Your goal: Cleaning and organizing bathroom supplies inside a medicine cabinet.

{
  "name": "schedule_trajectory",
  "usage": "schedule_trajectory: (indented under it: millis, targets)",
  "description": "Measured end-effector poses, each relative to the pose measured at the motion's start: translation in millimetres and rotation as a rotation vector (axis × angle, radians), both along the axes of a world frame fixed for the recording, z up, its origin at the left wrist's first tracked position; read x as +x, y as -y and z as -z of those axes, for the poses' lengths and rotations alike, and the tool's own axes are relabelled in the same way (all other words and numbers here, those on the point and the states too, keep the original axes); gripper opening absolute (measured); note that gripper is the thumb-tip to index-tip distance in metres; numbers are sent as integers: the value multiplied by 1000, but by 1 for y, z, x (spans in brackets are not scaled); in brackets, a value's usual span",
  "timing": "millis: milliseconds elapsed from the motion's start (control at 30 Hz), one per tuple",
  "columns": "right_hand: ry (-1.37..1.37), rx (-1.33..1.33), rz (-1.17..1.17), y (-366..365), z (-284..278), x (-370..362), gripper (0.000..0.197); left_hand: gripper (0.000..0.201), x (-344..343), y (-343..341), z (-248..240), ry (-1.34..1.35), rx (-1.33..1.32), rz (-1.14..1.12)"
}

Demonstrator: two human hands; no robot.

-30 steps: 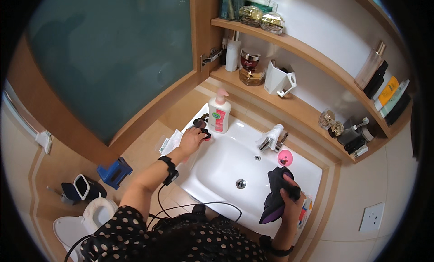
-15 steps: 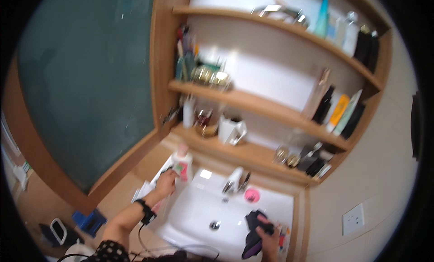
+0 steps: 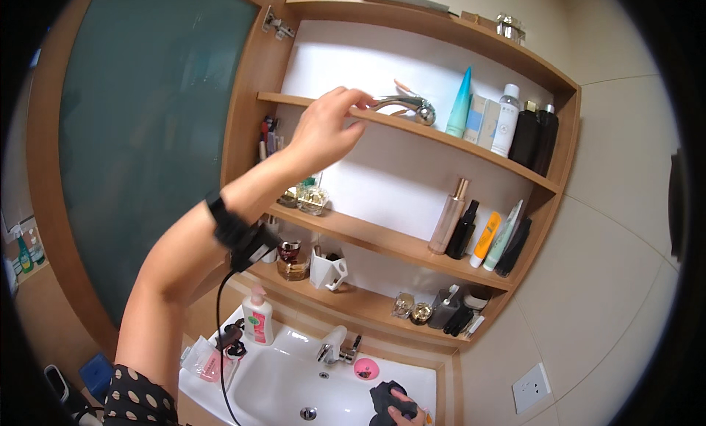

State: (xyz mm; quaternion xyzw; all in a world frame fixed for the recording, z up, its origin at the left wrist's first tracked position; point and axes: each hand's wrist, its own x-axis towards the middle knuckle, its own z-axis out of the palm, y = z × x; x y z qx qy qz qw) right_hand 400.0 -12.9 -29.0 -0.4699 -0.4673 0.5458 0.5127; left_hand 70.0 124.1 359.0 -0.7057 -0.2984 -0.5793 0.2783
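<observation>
My left hand [image 3: 332, 128] is raised to the upper shelf of the wall cabinet. Its fingers reach over the shelf edge and touch or nearly touch the end of a shiny silver massage roller [image 3: 412, 108]; the thumb hangs apart, lower down. I cannot see a firm hold on the roller. Low at the right of the sink, my right hand [image 3: 404, 409] is closed on a crumpled black cloth [image 3: 384, 400]. A pink round dish [image 3: 365, 368] sits on the sink rim beside that cloth.
The wooden cabinet door [image 3: 154, 146] stands swung out at left. Bottles and tubes line the shelves, including a turquoise tube [image 3: 460, 106]. Around the white sink [image 3: 272, 382] are a soap pump bottle [image 3: 257, 319], a faucet [image 3: 337, 346] and a pink-white packet [image 3: 207, 360].
My left hand has risen from beside the soap bottle to the upper shelf. My right hand stays low with the black cloth. The view has tilted upward.
</observation>
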Motion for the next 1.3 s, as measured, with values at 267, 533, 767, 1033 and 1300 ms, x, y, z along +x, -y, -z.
schedule_trajectory:
  millis: [267,533,767,1033,1300]
  targets:
    - [56,23,176,7,18,41,37,55,58,-76,-78,-17,-206,-467]
    - [-101,64,311,8,39,63,36,60,68,-115,-98,-411,-350,-746]
    - [-97,142,422,-12,99,81,35,27,60,-142,-92,-363,-44,-700]
    - [-118,130,291,5,39,63,38,24,47,-145,-90,-306,15,-604]
    - [-135,36,316,30,7,46,40,24,29,-134,-83,-45,220,-373]
